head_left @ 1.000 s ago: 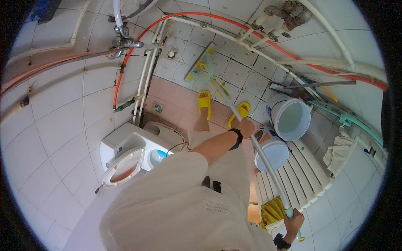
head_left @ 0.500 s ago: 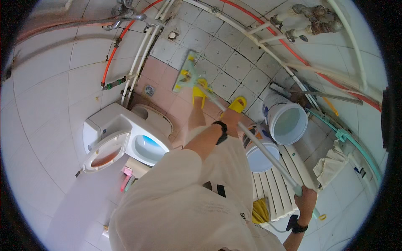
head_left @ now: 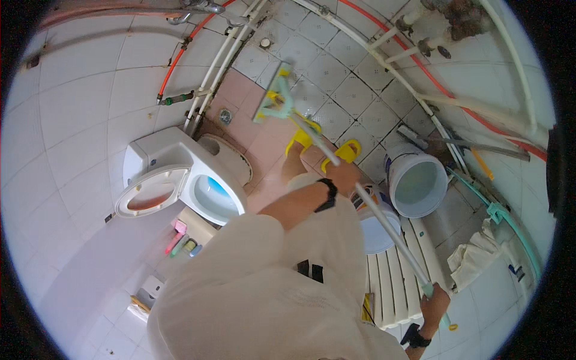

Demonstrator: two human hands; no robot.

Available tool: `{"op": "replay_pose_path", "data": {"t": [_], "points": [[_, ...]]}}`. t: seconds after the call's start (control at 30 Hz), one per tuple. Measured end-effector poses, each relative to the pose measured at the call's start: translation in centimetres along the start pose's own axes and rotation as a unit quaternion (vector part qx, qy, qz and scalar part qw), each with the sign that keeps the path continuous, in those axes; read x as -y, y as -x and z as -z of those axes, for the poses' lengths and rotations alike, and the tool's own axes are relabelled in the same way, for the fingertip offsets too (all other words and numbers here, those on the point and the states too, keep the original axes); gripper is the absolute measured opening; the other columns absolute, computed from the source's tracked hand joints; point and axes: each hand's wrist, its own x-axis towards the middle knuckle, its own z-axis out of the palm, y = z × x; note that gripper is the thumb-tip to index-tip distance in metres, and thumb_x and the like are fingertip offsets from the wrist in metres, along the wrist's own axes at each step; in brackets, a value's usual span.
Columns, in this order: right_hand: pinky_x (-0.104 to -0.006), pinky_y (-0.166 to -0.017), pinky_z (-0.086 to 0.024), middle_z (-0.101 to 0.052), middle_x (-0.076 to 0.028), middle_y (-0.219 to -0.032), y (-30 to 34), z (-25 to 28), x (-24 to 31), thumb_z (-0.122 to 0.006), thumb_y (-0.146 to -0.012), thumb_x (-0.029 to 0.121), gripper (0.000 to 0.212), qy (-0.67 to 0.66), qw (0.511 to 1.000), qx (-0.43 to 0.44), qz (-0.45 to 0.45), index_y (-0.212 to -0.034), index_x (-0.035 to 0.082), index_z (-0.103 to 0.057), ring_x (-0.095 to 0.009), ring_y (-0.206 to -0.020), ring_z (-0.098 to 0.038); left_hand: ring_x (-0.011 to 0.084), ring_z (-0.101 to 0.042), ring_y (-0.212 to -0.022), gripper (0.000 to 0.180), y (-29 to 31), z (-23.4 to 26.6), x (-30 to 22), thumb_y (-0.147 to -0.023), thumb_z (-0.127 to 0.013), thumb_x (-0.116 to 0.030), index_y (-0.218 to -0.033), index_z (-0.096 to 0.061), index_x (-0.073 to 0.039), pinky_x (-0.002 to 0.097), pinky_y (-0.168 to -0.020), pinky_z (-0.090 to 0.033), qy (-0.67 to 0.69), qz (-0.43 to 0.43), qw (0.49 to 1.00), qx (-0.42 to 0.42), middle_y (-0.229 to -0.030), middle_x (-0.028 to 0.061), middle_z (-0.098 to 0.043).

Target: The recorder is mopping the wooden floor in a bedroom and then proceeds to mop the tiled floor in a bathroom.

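Both hands hold one long-handled mop, which runs slantwise across the view. My left hand wraps round the middle of its pale pole, just in front of my body. Lower right, my right hand is closed round the pole's green-gripped upper end. The wide, pale green and yellow mop head rests at the border of pink and white floor tiles, tilted onto a narrow side. Close to it are my feet in yellow slippers. The head's underside is hidden.
On the left stands a toilet with its lid raised. A floor drain lies beyond it. Two white buckets stand right of my legs, by a slatted white bench. Pipes line the walls; a cloth lies at right.
The whole view has shifted, so the floor and fixtures appear farther right. The mop head has tilted and looks narrower. Both hands keep their hold on the pole; my right hand sits slightly lower.
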Motion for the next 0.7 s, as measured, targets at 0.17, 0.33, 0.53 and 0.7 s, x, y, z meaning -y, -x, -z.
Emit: {"op": "replay_pose_path", "data": {"t": [0.17, 0.33, 0.53, 0.7], "points": [[-0.0482, -0.053, -0.041, -0.053, -0.020, -0.058, 4.9, 1.8, -4.2, -0.063, -0.055, 0.009, 0.016, 0.064, 0.996, -0.026, -0.060, -0.064, 0.003, -0.051, -0.040, -0.058, -0.053, 0.0242, -0.060, -0.072, 0.023, -0.4, 3.6, -8.7, -0.064, -0.069, -0.031, -0.070, -0.066, -0.008, 0.0392, -0.063, -0.046, -0.020, -0.104, 0.994, 0.012, -0.075, 0.0097, -0.063], [-0.0478, -0.050, -0.038, -0.050, -0.019, -0.055, 3.2, 4.0, -2.3, -0.061, -0.057, 0.007, 0.014, 0.093, 0.994, -0.037, -0.043, -0.064, 0.003, -0.050, -0.041, -0.054, -0.050, 0.0316, -0.061, -0.074, 0.020, -1.8, 5.4, -8.0, -0.062, -0.065, -0.020, -0.074, -0.066, -0.004, 0.0429, -0.066, -0.048, 0.053, -0.147, 0.988, 0.004, -0.069, 0.0163, -0.061], [-0.0436, -0.056, -0.043, -0.054, -0.017, -0.060, -1.8, 2.7, 2.5, -0.060, -0.060, 0.006, 0.012, 0.093, 0.996, -0.003, -0.008, -0.070, 0.003, -0.054, -0.037, -0.060, -0.055, 0.0300, -0.062, -0.074, 0.017, 1.7, 5.9, -1.1, -0.067, -0.062, -0.020, -0.075, -0.065, -0.005, 0.0406, -0.063, -0.050, 0.049, -0.020, 0.999, -0.008, -0.074, 0.0149, -0.063], [-0.0382, -0.057, -0.046, -0.058, -0.010, -0.064, -7.0, -1.2, 12.0, -0.065, -0.065, 0.011, 0.013, 0.071, 0.995, 0.006, 0.075, -0.072, 0.006, -0.055, -0.028, -0.061, -0.059, 0.0335, -0.062, -0.075, 0.021, 6.8, 6.0, 11.6, -0.065, -0.065, -0.021, -0.072, -0.064, -0.001, 0.0426, -0.064, -0.049, 0.093, 0.076, 0.992, 0.037, -0.077, 0.0179, -0.063]]}}
